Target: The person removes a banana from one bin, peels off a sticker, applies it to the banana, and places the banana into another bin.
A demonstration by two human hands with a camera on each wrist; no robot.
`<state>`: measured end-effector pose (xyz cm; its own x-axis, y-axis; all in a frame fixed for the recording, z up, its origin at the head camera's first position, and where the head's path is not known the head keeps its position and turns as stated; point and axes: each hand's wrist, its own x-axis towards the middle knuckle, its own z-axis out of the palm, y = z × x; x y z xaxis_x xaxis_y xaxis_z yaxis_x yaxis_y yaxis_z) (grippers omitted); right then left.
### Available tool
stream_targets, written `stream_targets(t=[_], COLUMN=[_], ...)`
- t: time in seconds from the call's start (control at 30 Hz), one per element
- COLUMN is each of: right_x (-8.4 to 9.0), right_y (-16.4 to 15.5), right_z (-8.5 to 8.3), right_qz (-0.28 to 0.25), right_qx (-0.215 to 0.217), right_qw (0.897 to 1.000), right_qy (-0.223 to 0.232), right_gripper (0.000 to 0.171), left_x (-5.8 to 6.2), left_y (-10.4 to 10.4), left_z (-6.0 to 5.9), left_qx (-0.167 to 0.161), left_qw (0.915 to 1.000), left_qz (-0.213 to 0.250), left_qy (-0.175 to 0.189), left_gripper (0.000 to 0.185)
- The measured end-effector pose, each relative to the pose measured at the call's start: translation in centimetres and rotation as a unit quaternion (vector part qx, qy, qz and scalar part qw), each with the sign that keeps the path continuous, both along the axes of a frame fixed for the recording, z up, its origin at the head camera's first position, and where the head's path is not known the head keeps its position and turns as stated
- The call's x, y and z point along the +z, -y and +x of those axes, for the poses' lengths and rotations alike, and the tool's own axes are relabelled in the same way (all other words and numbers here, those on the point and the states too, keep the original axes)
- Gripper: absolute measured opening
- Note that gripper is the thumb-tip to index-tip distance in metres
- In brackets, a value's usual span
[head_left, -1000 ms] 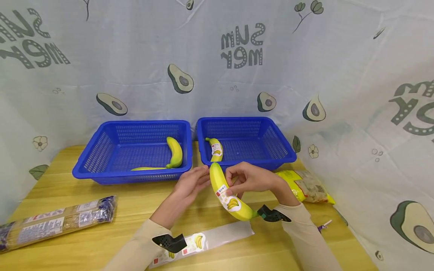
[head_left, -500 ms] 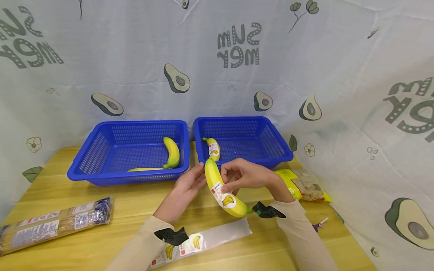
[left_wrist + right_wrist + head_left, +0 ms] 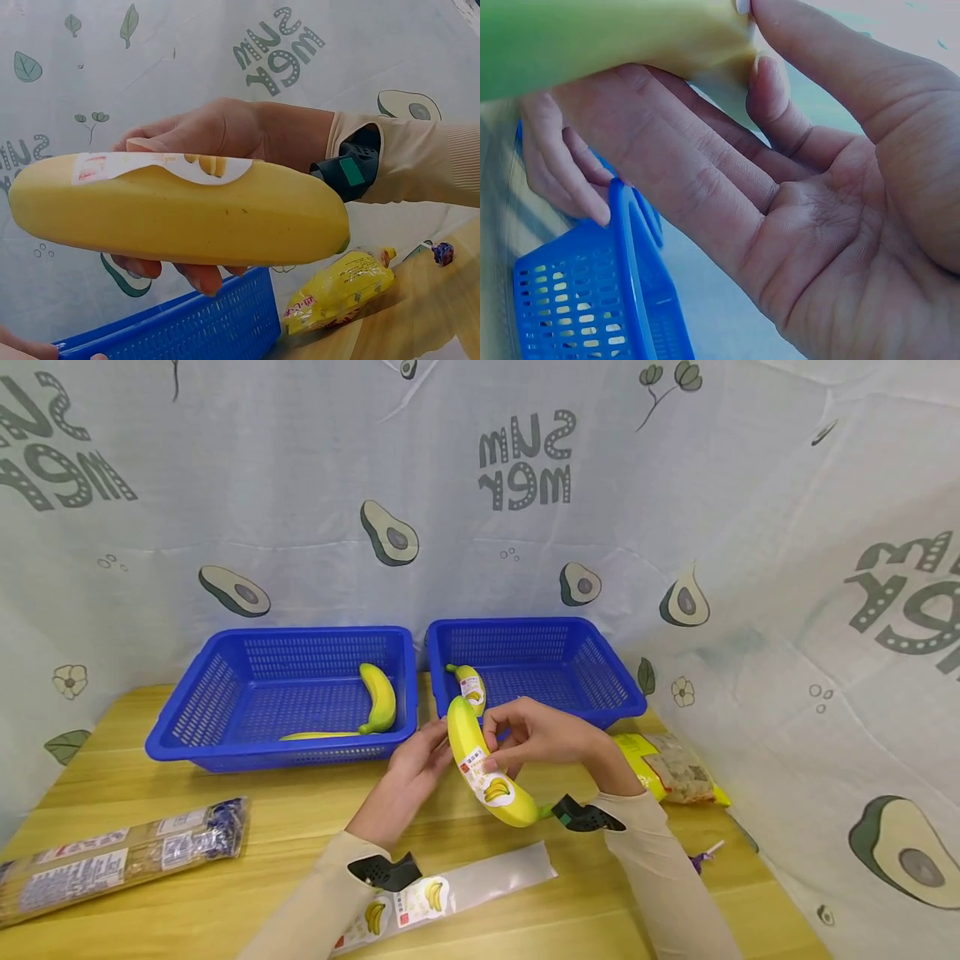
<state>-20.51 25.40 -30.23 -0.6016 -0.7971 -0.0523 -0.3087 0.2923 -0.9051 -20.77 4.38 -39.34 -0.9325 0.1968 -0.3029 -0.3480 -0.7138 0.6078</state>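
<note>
Yellow stickered banana (image 3: 483,760) pinched by right hand (image 3: 542,737) — left hand (image 3: 417,762) relaxed, touching — above right blue basket's (image 3: 615,714) front rim.

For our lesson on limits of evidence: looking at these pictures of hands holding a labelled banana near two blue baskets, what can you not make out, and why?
- Sticker text on the held banana: too small in the head view, edge-on in the left wrist view.
- Left hand: its fingertips lie behind the banana in the head view.
- Second banana in the left basket: mostly hidden by the front wall.
- Yellow packet: partly behind the right hand.
</note>
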Motion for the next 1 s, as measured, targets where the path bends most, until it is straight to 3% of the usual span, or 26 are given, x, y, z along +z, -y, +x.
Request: stream_targets(t=[0.37,0.57,0.83,1.0], right_x=[1.3,2.1,2.2,2.0], right_y=[0.5,0.3,0.1,0.2], right_z=[-1.3,-2.2,-3.5,-4.2], right_qz=[-0.003,-0.004,-0.019,-0.023], right_qx=[-0.034,-0.061,-0.108,-0.152], right_qw=[0.999,0.998,0.994,0.988], right_qy=[-0.006,-0.023,-0.012,-0.019], right_gripper=[0.016,0.013,0.008,0.008], left_x=[0.0,0.0,0.3,0.2], left_y=[0.1,0.1,0.1,0.2], left_z=[-0.6,-0.8,-0.7,-0.8], left_qx=[0.018,0.02,0.024,0.02], left_qw=[0.9987,0.9976,0.995,0.9935], left_qz=[0.038,0.063,0.09,0.107], left_qy=[0.027,0.022,0.034,0.033], left_gripper=[0.012,0.024,0.049,0.051])
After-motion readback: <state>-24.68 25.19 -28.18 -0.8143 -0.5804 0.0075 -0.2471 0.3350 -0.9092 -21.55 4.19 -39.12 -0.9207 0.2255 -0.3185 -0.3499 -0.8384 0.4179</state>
